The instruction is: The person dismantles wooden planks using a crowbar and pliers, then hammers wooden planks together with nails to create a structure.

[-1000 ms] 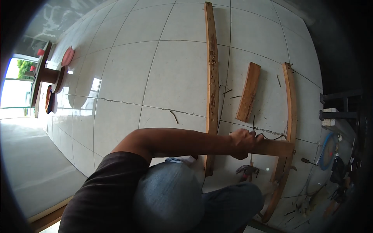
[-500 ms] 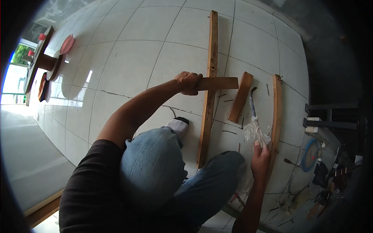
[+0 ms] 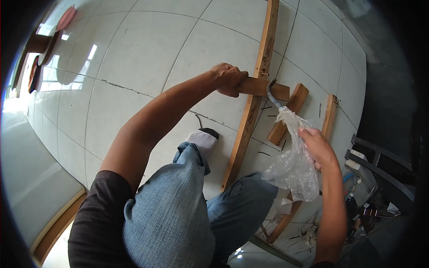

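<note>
My left hand is closed around the end of a short wooden block, which lies across a long wooden beam. In my right hand is a pry bar, its handle wrapped in a clear plastic bag that hangs loose below. The bar's curved metal tip overlaps the held block near its free end in this view. Just beyond, a second short block rests at a slant on the tiles. Another beam lies to the right, partly hidden behind my right hand and the bag.
Loose nails are scattered over the white tile floor. My foot is left of the long beam. A black metal frame and assorted tools are at the right. A pink basin stands far left.
My right hand has raised the pry bar and swung its tip left, up to the held block. The plastic bag now hangs open below. The view has shifted; my left hand keeps its grip.
</note>
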`<state>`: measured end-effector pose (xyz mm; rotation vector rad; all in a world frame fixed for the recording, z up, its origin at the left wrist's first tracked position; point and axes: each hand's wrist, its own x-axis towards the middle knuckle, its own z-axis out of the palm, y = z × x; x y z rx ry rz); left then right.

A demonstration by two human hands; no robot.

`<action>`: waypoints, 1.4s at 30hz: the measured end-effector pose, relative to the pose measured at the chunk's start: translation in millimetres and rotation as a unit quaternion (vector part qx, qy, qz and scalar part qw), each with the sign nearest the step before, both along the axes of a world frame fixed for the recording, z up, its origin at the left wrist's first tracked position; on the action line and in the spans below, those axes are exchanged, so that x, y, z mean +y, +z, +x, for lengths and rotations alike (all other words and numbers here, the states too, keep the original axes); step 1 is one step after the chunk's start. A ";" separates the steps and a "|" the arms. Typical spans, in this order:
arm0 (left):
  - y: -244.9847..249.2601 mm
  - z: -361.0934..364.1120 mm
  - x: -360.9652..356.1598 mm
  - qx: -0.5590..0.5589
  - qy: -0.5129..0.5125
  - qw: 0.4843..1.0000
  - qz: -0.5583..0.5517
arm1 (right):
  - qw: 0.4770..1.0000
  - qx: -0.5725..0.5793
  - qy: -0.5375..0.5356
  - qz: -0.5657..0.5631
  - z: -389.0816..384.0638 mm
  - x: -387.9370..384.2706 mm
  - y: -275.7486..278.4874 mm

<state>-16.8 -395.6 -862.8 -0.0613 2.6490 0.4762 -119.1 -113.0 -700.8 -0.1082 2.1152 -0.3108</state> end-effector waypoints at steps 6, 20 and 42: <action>0.8 -8.0 -6.0 0.004 -0.019 1.000 -0.007 | 0.989 -0.060 0.114 0.074 -89.2 -31.8 7.8; -9.7 -3.2 -9.8 0.007 0.006 0.999 0.041 | 0.933 -0.075 0.324 0.137 -128.3 -112.1 39.7; 6.6 -5.9 0.9 0.015 0.035 0.998 0.056 | 0.913 0.054 0.388 -0.112 -114.9 -25.8 15.8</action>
